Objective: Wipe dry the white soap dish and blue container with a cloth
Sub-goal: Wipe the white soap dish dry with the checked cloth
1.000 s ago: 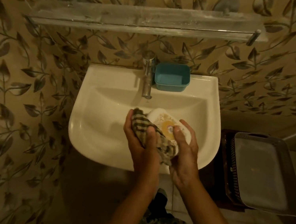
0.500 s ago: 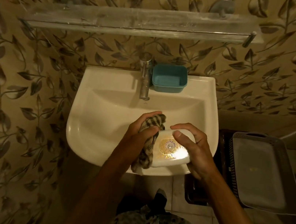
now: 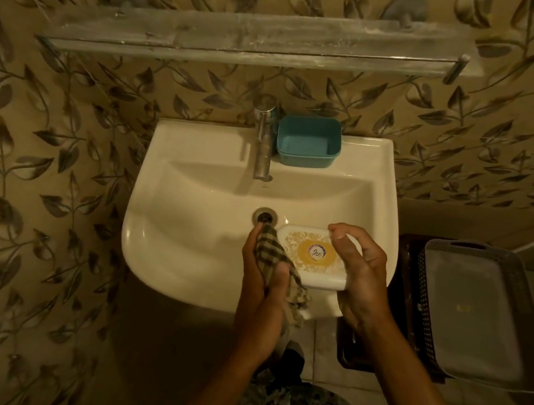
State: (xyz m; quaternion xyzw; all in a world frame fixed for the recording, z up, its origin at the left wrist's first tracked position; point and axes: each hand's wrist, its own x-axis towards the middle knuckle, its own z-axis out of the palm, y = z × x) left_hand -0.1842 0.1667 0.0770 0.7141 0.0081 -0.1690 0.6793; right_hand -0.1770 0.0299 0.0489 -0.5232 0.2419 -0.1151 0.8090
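Note:
The white soap dish [image 3: 311, 255], with a gold pattern and round label on its lid, is held flat over the front right of the sink basin. My right hand [image 3: 357, 274] grips its right end. My left hand [image 3: 262, 281] clutches a checked cloth [image 3: 278, 266] pressed against the dish's left edge; a corner of the cloth hangs below. The blue container [image 3: 308, 142] stands open and upright on the sink's back ledge, right of the tap, away from both hands.
The white sink [image 3: 186, 225] has a metal tap [image 3: 263, 146] at the back and a drain [image 3: 265, 216] near my left hand. A glass shelf [image 3: 248, 38] juts from the leaf-patterned wall. A grey tray on a dark basket [image 3: 470, 316] sits at the right.
The soap dish has turned from tilted to flat with its lid facing up. The cloth has slid from the lid's top down to the dish's left edge.

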